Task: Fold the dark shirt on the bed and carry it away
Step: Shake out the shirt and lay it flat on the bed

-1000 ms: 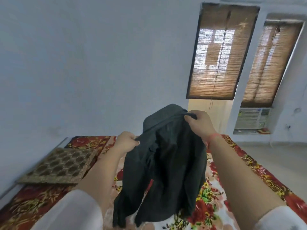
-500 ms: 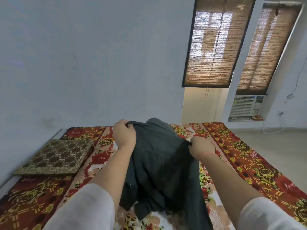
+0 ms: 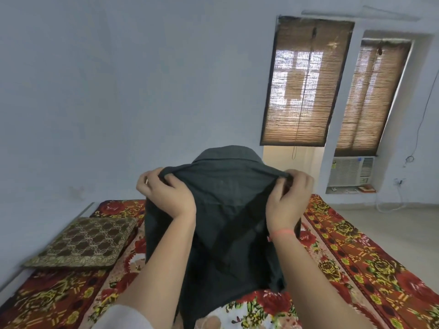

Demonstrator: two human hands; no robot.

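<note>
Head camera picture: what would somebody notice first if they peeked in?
The dark shirt, held up in the middle, with the left hand and right hand each gripping a top corner. Below it spreads the bright red flowery bedspread, with a brown patterned cushion on its left side.

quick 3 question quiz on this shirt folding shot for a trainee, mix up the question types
1. Which hands grip the dark shirt? A: left only. B: right only. C: both.
2. True or false: the shirt lies spread flat on the floral bedsheet.
3. Fill in: the patterned cushion lies on the bed to the person's ____.

Key
1. C: the left hand and right hand each grip a top corner.
2. False: it hangs, held up above the bed.
3. left
</note>
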